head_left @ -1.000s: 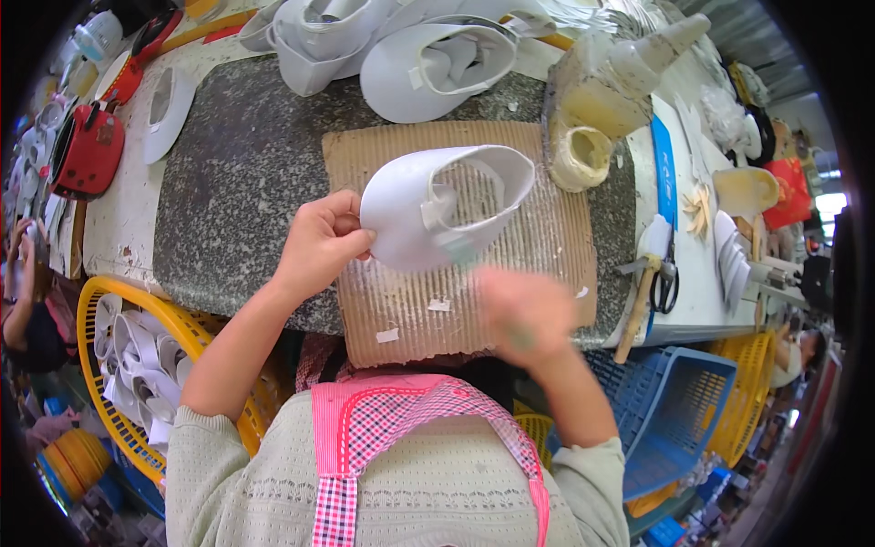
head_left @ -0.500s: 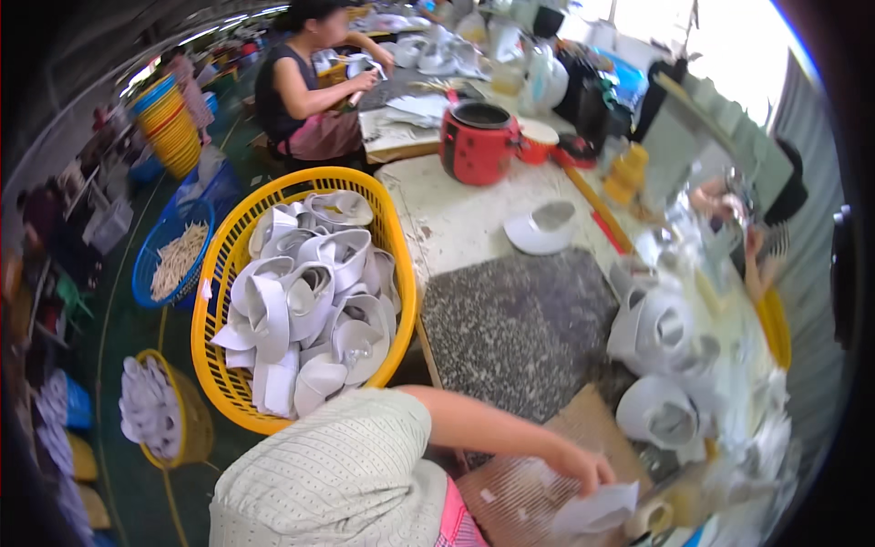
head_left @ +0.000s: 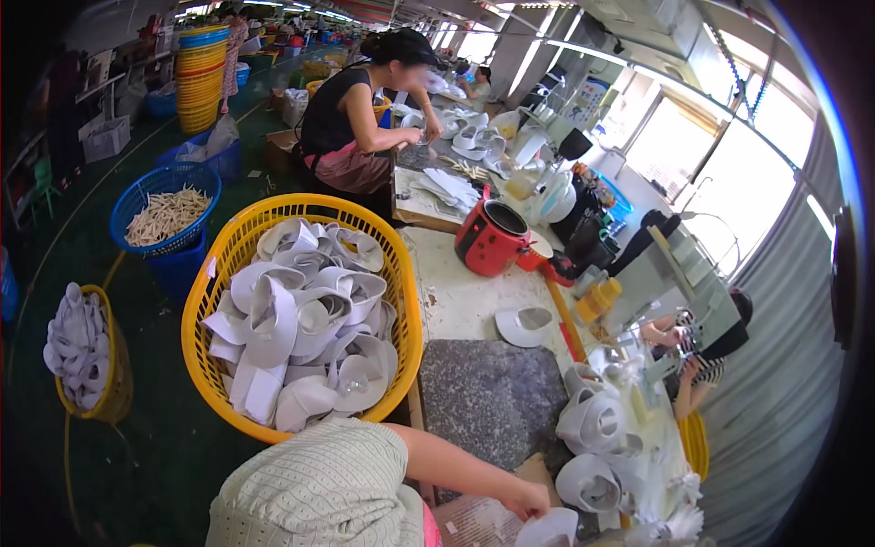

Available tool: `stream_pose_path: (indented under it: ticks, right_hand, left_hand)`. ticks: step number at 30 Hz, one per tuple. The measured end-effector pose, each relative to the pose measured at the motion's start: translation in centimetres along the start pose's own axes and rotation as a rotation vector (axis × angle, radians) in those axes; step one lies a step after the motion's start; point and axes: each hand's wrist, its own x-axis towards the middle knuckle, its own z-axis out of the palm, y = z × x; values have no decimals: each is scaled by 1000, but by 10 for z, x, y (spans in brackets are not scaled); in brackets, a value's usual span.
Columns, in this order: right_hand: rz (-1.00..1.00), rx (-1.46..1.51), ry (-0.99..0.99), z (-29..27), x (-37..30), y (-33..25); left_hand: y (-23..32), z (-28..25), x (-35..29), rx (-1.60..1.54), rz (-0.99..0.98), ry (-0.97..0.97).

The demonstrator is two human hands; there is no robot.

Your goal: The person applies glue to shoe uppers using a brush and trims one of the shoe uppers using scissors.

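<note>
My left arm reaches across the lower middle to the bench. My left hand (head_left: 527, 500) has its fingers curled down at the edge of a white shoe upper (head_left: 550, 529), which it grips; the fingertips are partly hidden. Beneath the hand lies a sheet of brown cardboard (head_left: 469, 520). A dark speckled slab (head_left: 488, 392) covers the bench just beyond. At the slab's right stand several other white uppers, the closest being a rounded one (head_left: 588, 483). One single upper (head_left: 524, 325) lies past the slab's far edge. My right hand is out of view.
A large yellow basket (head_left: 196, 351) full of white uppers stands left of the bench. A red pot (head_left: 492, 239) sits farther along. On the floor are a blue basket (head_left: 117, 223) of pale sticks and another yellow basket (head_left: 117, 365). A co-worker (head_left: 351, 114) works at the far bench.
The view has tilted up, showing more of the room and windows. My left hand stays at the white upper, and both sit lower and farther left in the picture.
</note>
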Motion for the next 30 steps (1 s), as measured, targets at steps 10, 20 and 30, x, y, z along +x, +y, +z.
stream_pose_path:
  ticks: [10,20,30]
  right_hand:
    - [-119,-109,-74,-3,-1,9]
    - [-311,185,-287,37,52,10]
    - [55,215,-206,-24,11,15]
  left_hand:
    - [53,22,-28,796,641,300]
    - [112,9,-71,1387,448,236]
    - [136,39,-24,1335,404,114]
